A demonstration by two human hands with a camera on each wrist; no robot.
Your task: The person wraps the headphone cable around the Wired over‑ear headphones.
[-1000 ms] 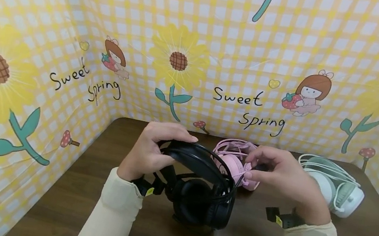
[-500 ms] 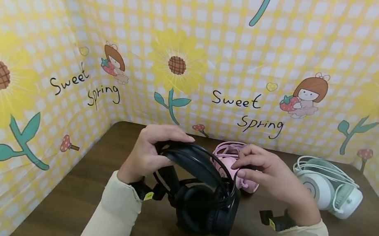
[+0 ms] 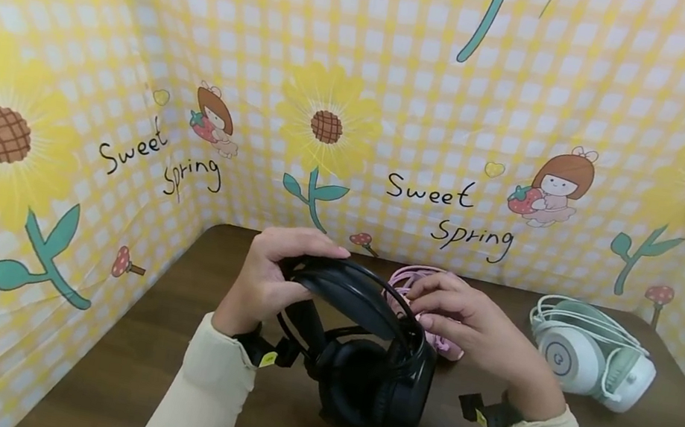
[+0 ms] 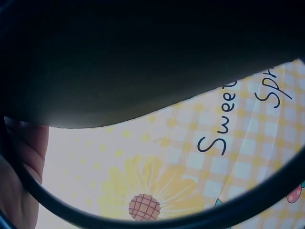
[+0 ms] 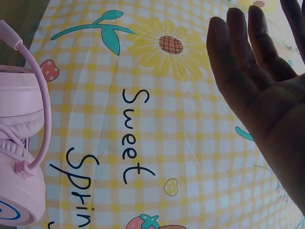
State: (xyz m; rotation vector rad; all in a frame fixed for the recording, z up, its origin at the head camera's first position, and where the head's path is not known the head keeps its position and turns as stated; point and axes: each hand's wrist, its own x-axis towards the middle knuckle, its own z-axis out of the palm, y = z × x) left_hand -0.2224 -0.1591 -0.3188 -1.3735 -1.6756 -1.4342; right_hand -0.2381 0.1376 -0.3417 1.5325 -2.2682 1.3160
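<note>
My left hand (image 3: 266, 280) grips the padded headband (image 3: 340, 289) of black over-ear headphones (image 3: 355, 382), thumb beneath and fingers over the top. They stand tilted, ear cups low, close over the table. A black cable (image 3: 409, 361) loops along their right side. My right hand (image 3: 475, 334) reaches in from the right, its thumb and index fingertips pinching at the cable beside the headband; the exact grip is partly hidden. In the right wrist view the other fingers (image 5: 243, 52) are extended. The headband's dark underside (image 4: 119, 71) fills the upper left wrist view.
Pink headphones (image 5: 21, 109) with a boom microphone lie behind the black pair, partly covered by my right hand. White and green headphones (image 3: 573, 358) with a coiled cable rest at the back right. Yellow checked cloth (image 3: 375, 60) walls the brown table (image 3: 146, 332).
My right hand has moved left and slightly down, to the right side of the black headband. The headphones have tilted slightly right; my left hand keeps its grip.
</note>
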